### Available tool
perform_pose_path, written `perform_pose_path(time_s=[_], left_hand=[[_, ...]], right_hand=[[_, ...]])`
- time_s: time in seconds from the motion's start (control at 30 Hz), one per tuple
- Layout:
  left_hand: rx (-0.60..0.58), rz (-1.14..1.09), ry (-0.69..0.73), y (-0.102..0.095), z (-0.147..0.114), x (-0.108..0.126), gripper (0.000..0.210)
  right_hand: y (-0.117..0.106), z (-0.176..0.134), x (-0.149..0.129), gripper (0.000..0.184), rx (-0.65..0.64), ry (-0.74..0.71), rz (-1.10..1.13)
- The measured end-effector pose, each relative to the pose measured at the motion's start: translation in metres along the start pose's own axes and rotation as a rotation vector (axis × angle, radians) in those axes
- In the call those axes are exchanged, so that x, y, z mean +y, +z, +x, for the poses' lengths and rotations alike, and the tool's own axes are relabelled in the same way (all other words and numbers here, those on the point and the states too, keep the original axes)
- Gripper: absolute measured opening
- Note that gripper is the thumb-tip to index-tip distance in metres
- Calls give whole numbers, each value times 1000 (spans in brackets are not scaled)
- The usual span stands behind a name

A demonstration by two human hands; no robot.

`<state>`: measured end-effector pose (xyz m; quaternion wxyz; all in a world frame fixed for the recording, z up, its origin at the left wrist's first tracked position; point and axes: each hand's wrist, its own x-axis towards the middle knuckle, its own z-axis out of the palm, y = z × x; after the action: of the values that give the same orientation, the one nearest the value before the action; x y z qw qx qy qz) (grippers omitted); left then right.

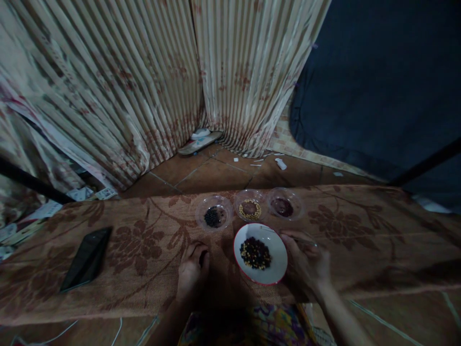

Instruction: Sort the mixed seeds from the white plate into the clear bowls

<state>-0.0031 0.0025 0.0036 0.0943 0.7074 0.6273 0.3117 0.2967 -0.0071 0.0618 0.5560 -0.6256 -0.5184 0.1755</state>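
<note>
A white bowl (277, 257) with a red rim holds a mix of dark and yellow beans (255, 253). My right hand (306, 259) is at the bowl's right side, closed on a thin metal tool (312, 243) whose far end reaches over the bowl's upper rim; its exact kind is unclear. Left of the bowl, my left hand (193, 266) rests on the cloth with its fingers curled in, nothing visible in them. Behind the bowl stand three clear plastic dishes: black beans in the left dish (225, 201), yellow beans in the middle dish (264, 204), dark red beans in the right dish (297, 204).
A brown flowered cloth (144, 274) covers the narrow table. A dark phone (86, 259) lies at the left. Beyond the table are striped curtains (151, 72), a skateboard (200, 142) and small white litter (281, 164) on the tiled floor.
</note>
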Motion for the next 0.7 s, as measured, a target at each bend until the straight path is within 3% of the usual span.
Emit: perform_pose_path(time_s=[0.1, 0.23, 0.33, 0.47, 0.7], left_hand=[[-6, 5, 1, -1, 1, 0, 17], [-19, 1, 19, -2, 2, 2, 18], [-23, -9, 25, -1, 3, 1, 18], [-25, -9, 29, 2, 2, -2, 18], [-30, 2, 20, 3, 1, -5, 19]], right_hand=[[15, 25, -6, 24, 36, 52, 80], [17, 38, -18, 22, 77, -17, 99], [2, 23, -17, 21, 55, -19, 41], [-24, -12, -4, 25, -111, 99, -10], [-48, -36, -4, 26, -278, 56, -153]])
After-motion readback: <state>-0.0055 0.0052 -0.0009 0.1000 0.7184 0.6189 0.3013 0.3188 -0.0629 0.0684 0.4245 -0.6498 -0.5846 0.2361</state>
